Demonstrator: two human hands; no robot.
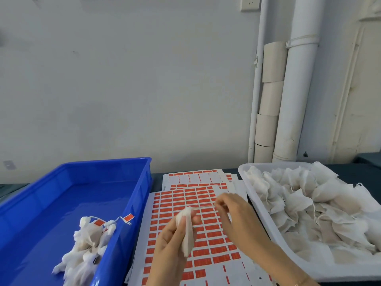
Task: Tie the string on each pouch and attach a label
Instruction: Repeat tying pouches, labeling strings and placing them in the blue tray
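Observation:
My left hand (pixel 171 234) grips a small white cloth pouch (pixel 188 232) upright over the label sheets. A thin string (pixel 204 206) runs taut from the pouch's gathered top to the right, where my right hand (pixel 231 209) pinches it between its fingertips. Under both hands lies a white sheet of red labels (pixel 208 240). Several tied pouches with red labels (pixel 90 240) are heaped in the near right corner of the blue bin (pixel 61 195). Many loose untied pouches (pixel 309 205) fill the white tray (pixel 255 199) on the right.
More label sheets (pixel 193 178) are stacked behind the top one on the dark table. White pipes (pixel 292 100) and cardboard tubes (pixel 268 112) stand against the wall behind the white tray.

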